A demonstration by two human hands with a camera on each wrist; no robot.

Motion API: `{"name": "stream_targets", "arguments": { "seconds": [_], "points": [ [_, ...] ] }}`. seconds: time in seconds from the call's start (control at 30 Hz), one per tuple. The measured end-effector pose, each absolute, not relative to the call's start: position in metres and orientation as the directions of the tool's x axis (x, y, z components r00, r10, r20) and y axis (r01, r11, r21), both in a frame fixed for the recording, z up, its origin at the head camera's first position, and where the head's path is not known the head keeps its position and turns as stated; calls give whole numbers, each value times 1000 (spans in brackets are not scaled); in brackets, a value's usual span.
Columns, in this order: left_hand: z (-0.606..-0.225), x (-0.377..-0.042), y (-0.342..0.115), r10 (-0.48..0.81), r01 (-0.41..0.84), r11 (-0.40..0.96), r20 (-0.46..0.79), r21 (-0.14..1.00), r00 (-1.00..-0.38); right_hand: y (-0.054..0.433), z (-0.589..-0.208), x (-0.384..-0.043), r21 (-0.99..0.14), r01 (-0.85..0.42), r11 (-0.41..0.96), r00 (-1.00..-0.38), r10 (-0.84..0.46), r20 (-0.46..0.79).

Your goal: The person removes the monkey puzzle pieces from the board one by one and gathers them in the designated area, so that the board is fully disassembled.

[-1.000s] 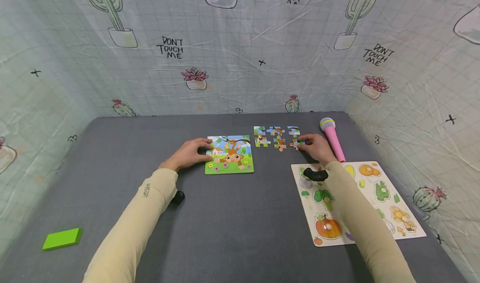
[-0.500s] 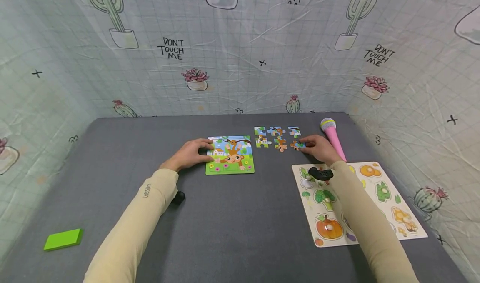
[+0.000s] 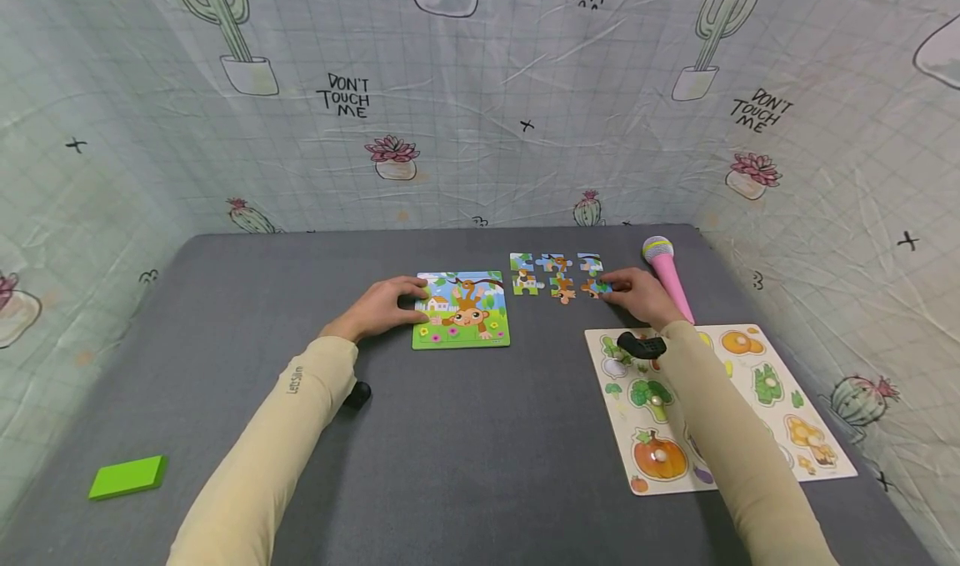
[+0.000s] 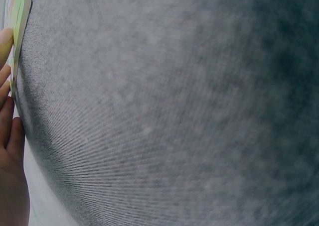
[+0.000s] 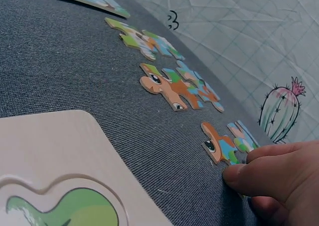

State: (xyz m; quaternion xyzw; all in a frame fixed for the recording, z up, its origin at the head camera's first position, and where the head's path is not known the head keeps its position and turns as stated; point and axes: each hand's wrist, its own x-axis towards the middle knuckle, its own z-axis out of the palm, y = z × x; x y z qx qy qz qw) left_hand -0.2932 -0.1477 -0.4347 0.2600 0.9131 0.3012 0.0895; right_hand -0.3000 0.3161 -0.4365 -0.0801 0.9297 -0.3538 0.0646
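A jigsaw board with a monkey picture lies on the grey table. My left hand rests at its left edge, fingers and thumb spread apart and touching it. In the left wrist view, the left hand shows only at the far left, beside the board's edge. My right hand pinches the right side of a puzzle piece with an eye and ear on it. That piece lies on the table under the thumb. Several other pieces lie in two rows to its left.
A pink toy microphone lies beyond my right hand. Beneath the right forearm is a wooden vegetable puzzle board, partly covered. A green block sits at the table's left front. Printed cloth hangs behind the table.
My right hand has shifted slightly to the right and uncovers a little more of the eye-and-ear puzzle piece. The left hand and the monkey board stay put.
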Motion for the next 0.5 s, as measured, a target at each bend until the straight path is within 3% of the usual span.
{"name": "stream_targets", "arguments": {
  "seconds": [0.5],
  "points": [
    [-434,-293,-148,523,410,688,-17,599,-852,311,-431,-301,-665,-83,742,-983,-171,-68]
  ]
}}
